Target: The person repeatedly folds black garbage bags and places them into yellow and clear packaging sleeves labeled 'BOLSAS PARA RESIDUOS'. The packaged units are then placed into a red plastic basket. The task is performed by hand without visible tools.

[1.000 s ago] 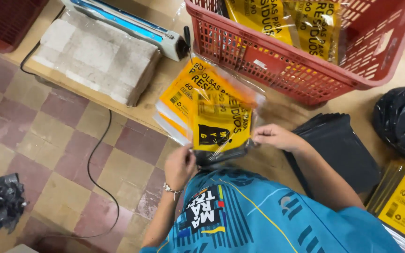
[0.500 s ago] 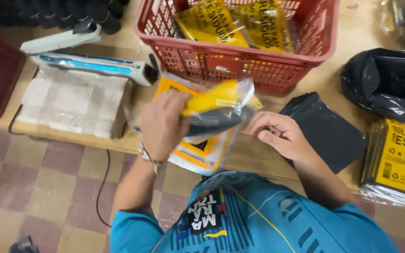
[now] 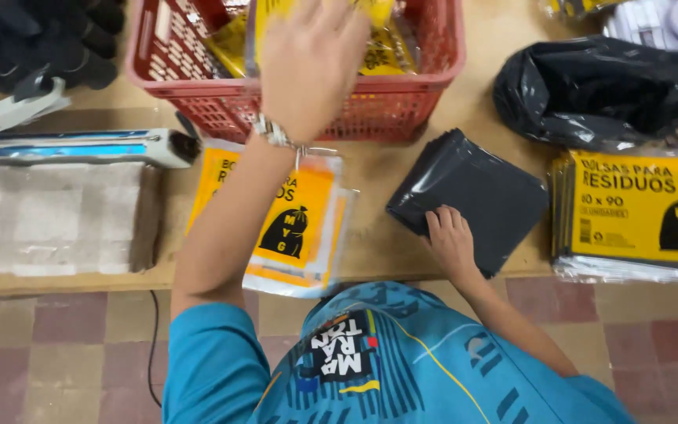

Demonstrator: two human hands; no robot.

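My left hand (image 3: 311, 63) is stretched out over the red plastic basket (image 3: 190, 94), fingers spread and nothing in its grip. Beneath it, inside the basket, lie yellow-and-clear packets of bags (image 3: 386, 51). My right hand (image 3: 450, 239) rests with its fingers on a flat stack of folded black plastic bags (image 3: 480, 184) on the wooden table. A few yellow printed packets (image 3: 296, 224) lie at the table's front edge, under my left forearm.
At the right sits a stack of yellow packets (image 3: 637, 212), with a heap of loose black plastic (image 3: 598, 82) behind it. On the left are a heat sealer bar (image 3: 80, 147), a pale padded block (image 3: 49, 220) and dark rolls (image 3: 41, 39). Tiled floor lies below.
My left hand lifted a filled packet from the table toward the basket and is now open above it. My right hand moved right onto the folded black bags.
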